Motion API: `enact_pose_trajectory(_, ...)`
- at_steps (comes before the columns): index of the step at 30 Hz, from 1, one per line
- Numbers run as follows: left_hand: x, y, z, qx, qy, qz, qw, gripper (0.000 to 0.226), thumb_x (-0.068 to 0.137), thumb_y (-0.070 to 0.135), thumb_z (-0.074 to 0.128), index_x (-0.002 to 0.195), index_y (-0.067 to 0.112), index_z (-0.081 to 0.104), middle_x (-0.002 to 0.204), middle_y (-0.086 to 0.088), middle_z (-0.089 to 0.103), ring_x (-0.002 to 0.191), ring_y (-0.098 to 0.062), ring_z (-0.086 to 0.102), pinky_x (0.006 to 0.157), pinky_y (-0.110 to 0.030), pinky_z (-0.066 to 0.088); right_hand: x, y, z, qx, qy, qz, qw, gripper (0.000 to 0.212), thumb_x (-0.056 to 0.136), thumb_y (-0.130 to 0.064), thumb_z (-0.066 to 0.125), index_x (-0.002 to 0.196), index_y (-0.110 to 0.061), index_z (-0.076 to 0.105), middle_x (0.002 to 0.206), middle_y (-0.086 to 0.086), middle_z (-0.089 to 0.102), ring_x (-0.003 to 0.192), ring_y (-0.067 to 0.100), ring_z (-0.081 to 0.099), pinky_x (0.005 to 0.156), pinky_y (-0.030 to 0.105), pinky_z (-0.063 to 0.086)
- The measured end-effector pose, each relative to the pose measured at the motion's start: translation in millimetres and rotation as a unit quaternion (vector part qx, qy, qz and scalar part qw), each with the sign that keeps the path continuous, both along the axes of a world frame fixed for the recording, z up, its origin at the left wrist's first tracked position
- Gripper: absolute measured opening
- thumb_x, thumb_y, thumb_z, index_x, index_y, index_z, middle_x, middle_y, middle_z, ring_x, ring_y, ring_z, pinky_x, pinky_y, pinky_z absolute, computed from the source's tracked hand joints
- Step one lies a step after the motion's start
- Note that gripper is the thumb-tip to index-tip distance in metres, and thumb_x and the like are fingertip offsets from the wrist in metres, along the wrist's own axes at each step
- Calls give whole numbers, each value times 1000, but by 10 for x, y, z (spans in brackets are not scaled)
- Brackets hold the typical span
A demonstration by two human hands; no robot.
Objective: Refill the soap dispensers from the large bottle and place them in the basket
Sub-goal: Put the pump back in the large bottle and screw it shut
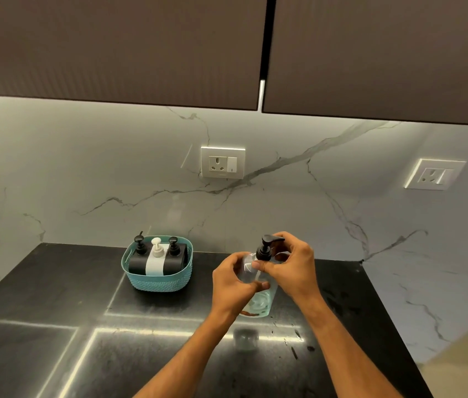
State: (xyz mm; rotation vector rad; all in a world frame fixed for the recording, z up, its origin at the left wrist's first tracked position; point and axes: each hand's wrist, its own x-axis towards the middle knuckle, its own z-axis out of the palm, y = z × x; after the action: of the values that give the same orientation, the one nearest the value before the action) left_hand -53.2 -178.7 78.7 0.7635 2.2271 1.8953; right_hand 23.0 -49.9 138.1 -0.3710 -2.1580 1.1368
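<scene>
A large clear bottle (260, 300) with a little liquid in its base stands on the black counter, right of centre. My left hand (234, 282) wraps its body from the left. My right hand (291, 262) grips the collar of its black pump head (267, 245) at the neck. Left of it, a teal woven basket (158, 278) holds three dispensers side by side: a black one (138, 261), a white one (156, 261) and another black one (175, 258), all upright with their pumps on.
The black counter (54, 311) runs left and toward me, with bright light reflections. A marble backsplash rises behind, with a wall socket (222, 162) above the basket and another (434, 173) on the right wall. Dark cabinets (112, 47) hang overhead. Small dark spots (294, 351) mark the counter near the bottle.
</scene>
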Motion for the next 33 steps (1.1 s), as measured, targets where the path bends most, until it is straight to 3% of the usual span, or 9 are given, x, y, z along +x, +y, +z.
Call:
enact_pose_trajectory(4, 20, 60, 15, -8, 1, -8, 1000, 60, 61, 22, 97, 115, 27, 70, 107, 9, 75, 101, -11, 72, 93, -36, 61, 75, 95, 31, -17, -2, 29, 999, 55, 66, -24, 96, 115, -26, 71, 102, -11, 74, 93, 7, 70, 79, 21, 60)
enact_pose_trajectory(7, 15, 101, 23, -9, 8, -8, 1000, 62, 59, 24, 97, 114, 26, 70, 106, 9, 75, 100, -12, 72, 92, -36, 61, 77, 168, 39, -25, -12, 23, 999, 41, 71, -20, 93, 108, -20, 77, 98, -10, 77, 91, 9, 73, 82, 35, 63)
enact_pose_trajectory(14, 69, 180, 14, -2, 14, -8, 1000, 61, 58, 34, 93, 113, 27, 69, 107, 9, 75, 101, -14, 72, 93, -35, 61, 70, 194, 48, -13, -3, -17, 1000, 45, 58, -38, 98, 85, -20, 67, 82, -12, 72, 77, 8, 69, 67, 23, 59)
enact_pose_trajectory(19, 57, 223, 12, -15, 20, -7, 1000, 62, 61, 31, 96, 116, 28, 69, 109, 11, 74, 102, -10, 71, 93, -33, 61, 100, 244, 57, -12, -20, 8, 1000, 53, 60, -43, 96, 102, -27, 68, 93, -16, 72, 88, 5, 68, 74, 20, 59)
enact_pose_trajectory(22, 35, 257, 16, -15, 23, -7, 1000, 62, 60, 29, 96, 116, 26, 69, 108, 11, 74, 100, -10, 72, 92, -33, 62, 111, 301, 51, -10, -12, 15, 1000, 48, 68, -31, 94, 109, -23, 73, 98, -13, 74, 92, 5, 70, 80, 26, 61)
enact_pose_trajectory(25, 52, 321, 42, -11, 28, -12, 999, 63, 58, 29, 96, 115, 26, 69, 107, 11, 74, 99, -10, 72, 91, -33, 62, 113, 340, 39, 1, -11, -6, 1000, 38, 68, -26, 95, 98, -19, 74, 91, -9, 74, 84, 8, 70, 77, 28, 62)
enact_pose_trajectory(28, 89, 404, 63, -7, 30, -17, 999, 64, 57, 27, 98, 114, 28, 69, 106, 11, 74, 100, -7, 72, 89, -29, 61, 131, 355, 67, 2, -12, -42, 999, 50, 58, -44, 97, 87, -21, 64, 83, -8, 70, 77, 10, 67, 67, 20, 57)
enact_pose_trajectory(31, 104, 479, 54, -5, 25, -23, 999, 61, 59, 20, 99, 112, 27, 70, 105, 11, 74, 99, -5, 71, 90, -27, 61, 181, 409, 105, -19, -10, -29, 999, 59, 58, -53, 91, 102, -23, 67, 94, -10, 72, 86, 7, 69, 73, 19, 59)
enact_pose_trajectory(33, 111, 532, 47, -6, 23, -28, 999, 60, 59, 21, 98, 112, 26, 70, 105, 10, 75, 98, -7, 72, 91, -29, 61, 214, 486, 104, -19, -11, -20, 1000, 51, 67, -39, 93, 110, -23, 71, 99, -12, 73, 92, 7, 69, 79, 26, 61)
